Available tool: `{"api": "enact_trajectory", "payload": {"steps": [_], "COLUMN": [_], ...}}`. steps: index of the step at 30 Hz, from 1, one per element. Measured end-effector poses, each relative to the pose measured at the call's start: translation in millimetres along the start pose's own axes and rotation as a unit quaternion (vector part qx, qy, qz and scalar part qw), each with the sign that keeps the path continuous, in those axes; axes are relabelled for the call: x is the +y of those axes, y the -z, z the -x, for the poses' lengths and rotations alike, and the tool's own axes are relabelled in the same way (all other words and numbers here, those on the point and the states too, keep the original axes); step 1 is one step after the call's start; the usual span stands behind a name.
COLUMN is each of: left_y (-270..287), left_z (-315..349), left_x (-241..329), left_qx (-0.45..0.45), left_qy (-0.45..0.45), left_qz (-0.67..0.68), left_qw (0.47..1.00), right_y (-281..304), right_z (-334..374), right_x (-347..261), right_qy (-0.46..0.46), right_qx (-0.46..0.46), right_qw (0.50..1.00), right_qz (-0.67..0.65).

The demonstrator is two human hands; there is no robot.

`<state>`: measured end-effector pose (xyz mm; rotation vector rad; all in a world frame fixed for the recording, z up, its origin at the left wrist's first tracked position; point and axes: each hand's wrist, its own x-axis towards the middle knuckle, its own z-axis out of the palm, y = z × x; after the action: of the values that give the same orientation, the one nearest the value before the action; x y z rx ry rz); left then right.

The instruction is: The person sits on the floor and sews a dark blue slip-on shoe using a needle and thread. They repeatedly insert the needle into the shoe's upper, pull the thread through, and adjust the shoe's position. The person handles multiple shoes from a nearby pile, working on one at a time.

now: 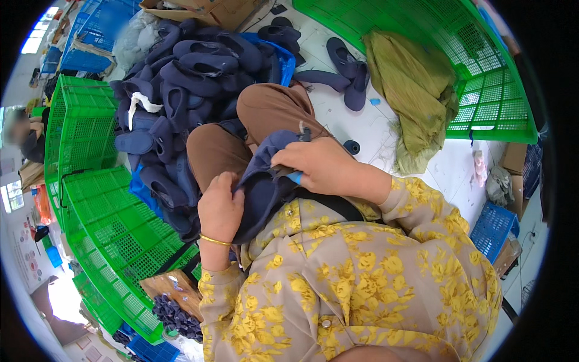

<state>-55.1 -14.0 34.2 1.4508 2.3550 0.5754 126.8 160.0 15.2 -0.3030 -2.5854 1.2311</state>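
Note:
A dark navy cloth shoe lies across my lap, its opening facing up. My left hand is closed on its near left edge, the thumb pressed to the fabric. My right hand is closed at the shoe's other side, fingertips at the edge of the opening. A small dark tool with a blue part shows under its fingers; its exact kind is partly hidden. Just beyond the knees, a large heap of matching navy shoes rises at the front left, with a white strip lying on it.
Green plastic crates stand along my left, and another green crate is at the far right. An olive cloth hangs over that one's edge. Loose shoes and a small dark spool lie on the white floor. A blue basket sits right.

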Motion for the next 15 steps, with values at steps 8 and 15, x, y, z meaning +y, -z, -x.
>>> {"api": "enact_trajectory", "payload": {"steps": [8, 15], "left_y": [19, 36], "left_z": [22, 44], "left_x": [-8, -8], "left_qx": [0.119, 0.192], "left_qy": [0.142, 0.165], "left_qz": [0.192, 0.234], "left_qw": [0.964, 0.939], "right_y": [-2, -7], "right_z": [10, -2], "right_x": [10, 0], "right_qy": [-0.177, -0.196], "right_qx": [0.057, 0.055], "right_qw": [0.967, 0.953], "right_qz": [-0.176, -0.225]}}
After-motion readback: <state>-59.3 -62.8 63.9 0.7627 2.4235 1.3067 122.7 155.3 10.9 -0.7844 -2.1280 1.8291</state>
